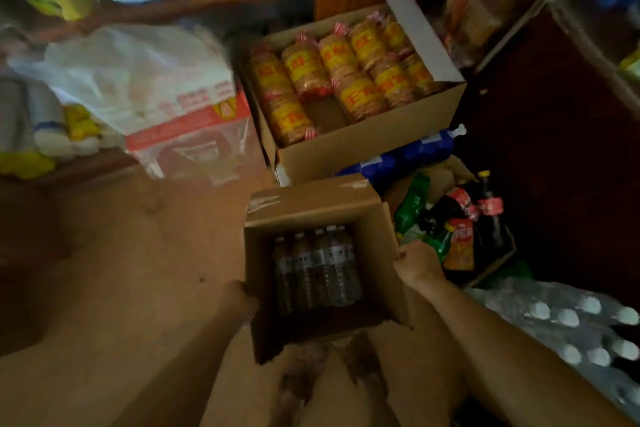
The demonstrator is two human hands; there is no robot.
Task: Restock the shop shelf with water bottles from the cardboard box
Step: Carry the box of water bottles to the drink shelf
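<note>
Gripping the cardboard box, seemingly: left hand, right hand.

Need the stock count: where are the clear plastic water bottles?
In the head view, lower centre: clear water bottles lie inside the open cardboard box, gripped between left hand and right hand.

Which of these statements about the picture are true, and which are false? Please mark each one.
1. Both hands grip the cardboard box. True: left hand, right hand.
2. The water bottles lie on the floor. False: they are inside the box.
3. The box behind holds biscuit packs. True.
4. The box flaps are closed. False: it is open on top.
5. Soda bottles are left of the box. False: right.
</note>
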